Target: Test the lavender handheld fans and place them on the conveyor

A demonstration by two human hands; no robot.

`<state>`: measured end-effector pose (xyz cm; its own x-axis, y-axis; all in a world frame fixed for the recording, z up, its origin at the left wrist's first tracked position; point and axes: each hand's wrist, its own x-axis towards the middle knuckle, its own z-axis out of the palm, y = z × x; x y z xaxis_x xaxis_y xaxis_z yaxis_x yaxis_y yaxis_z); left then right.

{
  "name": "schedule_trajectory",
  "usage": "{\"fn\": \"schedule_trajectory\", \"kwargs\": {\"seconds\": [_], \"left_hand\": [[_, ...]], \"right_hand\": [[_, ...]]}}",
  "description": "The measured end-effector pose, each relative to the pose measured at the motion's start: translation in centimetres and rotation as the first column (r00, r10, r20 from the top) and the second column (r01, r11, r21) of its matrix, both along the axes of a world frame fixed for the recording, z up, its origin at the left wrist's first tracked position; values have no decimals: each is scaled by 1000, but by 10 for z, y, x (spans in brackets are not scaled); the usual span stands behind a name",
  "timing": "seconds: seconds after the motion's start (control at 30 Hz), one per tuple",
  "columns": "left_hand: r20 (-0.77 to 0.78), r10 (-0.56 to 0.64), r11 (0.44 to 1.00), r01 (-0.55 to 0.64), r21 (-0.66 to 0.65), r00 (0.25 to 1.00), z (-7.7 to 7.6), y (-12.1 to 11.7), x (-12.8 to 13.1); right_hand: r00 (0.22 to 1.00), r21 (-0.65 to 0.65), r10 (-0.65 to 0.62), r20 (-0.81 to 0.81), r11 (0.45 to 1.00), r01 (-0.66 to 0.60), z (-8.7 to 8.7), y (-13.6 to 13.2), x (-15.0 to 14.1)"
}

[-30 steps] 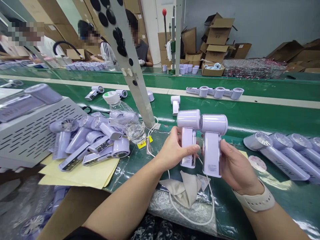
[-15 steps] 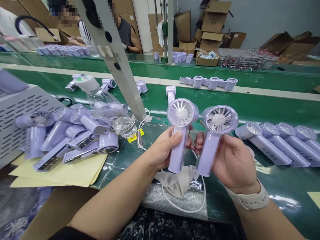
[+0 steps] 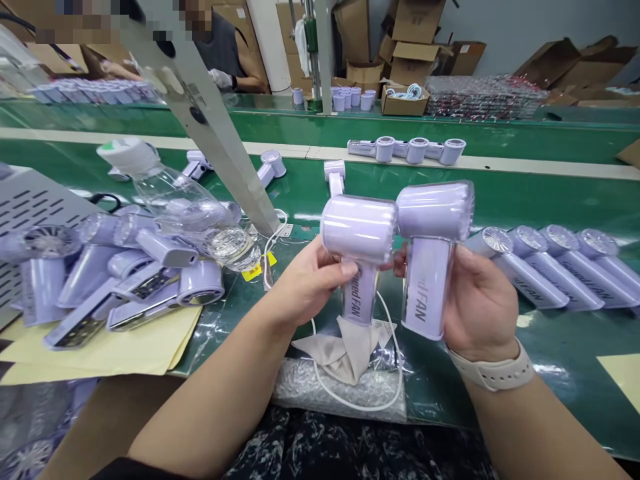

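Gripping one lilac fan in each fist, your left hand [image 3: 305, 287] holds the left fan [image 3: 359, 250] and your right hand [image 3: 480, 303] the right fan [image 3: 433, 250], side by side above the green bench [image 3: 550, 333]; handles upright, barrels level.

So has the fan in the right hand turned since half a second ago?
Yes. The fan in the right hand has rotated: its grille faced the camera then, and now its side faces us, unlike the row of fans lying unchanged.

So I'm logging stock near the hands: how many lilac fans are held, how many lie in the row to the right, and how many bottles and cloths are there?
Fans held: 2, left hand one, right hand one
Fans in right row: 4 in view
Bottle: 1
Cloth: 1
Total: 8
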<state>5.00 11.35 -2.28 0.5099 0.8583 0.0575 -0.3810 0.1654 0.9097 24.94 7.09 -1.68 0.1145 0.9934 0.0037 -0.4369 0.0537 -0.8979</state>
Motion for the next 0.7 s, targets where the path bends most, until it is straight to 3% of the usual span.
{"fn": "schedule_trajectory", "kwargs": {"seconds": [0.13, 0.3, 0.43, 0.53, 0.63, 0.7], "left_hand": [[-45, 18, 999, -16, 36, 999, -7, 0, 2], [-28, 44, 999, -44, -14, 999, -11, 4, 4], [-55, 43, 997, -46, -62, 998, -12, 6, 4], [-85, 40, 998, -44, -48, 996, -11, 8, 4], [-139, 85, 993, -72, 99, 987, -5, 5, 2], [-174, 195, 942, -136, 306, 965, 1, 0, 1]], "right_hand": [[999, 31, -10, -39, 999, 11, -3, 1, -1], [992, -16, -5, -128, 1000, 3, -2, 2, -9], [994, -72, -21, -103, 997, 14, -8, 6, -11], [998, -26, -8, -54, 1000, 6, -16, 6, -6], [989, 122, -47, 138, 992, 30, -18, 2, 3], [941, 298, -88, 327, 954, -15, -15, -2, 11]]}}
